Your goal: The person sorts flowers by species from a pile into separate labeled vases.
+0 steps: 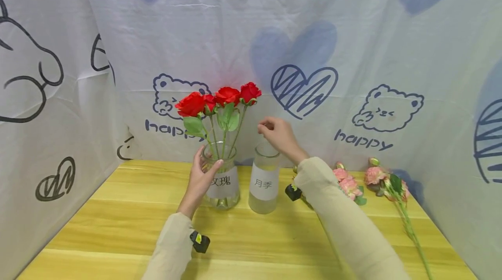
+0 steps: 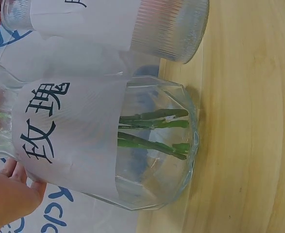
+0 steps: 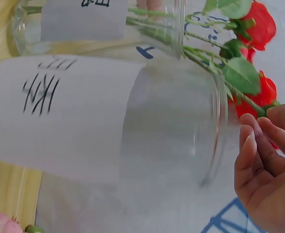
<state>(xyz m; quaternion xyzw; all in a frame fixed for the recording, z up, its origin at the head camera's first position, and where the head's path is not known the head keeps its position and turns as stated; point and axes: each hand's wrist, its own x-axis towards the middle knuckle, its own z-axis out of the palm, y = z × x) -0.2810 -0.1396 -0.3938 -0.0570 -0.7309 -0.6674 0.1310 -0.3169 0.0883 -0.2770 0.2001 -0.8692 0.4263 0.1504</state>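
Note:
My left hand (image 1: 200,182) grips the side of a clear glass vase (image 1: 221,201), its thumb in front near the neck. Several red roses (image 1: 228,96) with green leaves stand in this vase. Their cut stem ends (image 2: 154,119) show through the glass near its base. Its white label (image 2: 69,131) reads 玫瑰. Beside it, to the right, stands a slimmer glass vase (image 1: 262,206) with a label reading 月季 and no flowers in it. Just above its rim is my right hand (image 1: 280,136), fingers loosely curled and holding nothing; the roses appear behind its fingertips (image 3: 261,121) in the right wrist view.
Pink flowers (image 1: 347,182) lie on the wooden table (image 1: 243,245) at the right, partly behind my right sleeve. Farther right lies another pink flower (image 1: 374,175), its long green stem reaching toward the front edge. A printed white cloth (image 1: 227,31) hangs close behind the vases.

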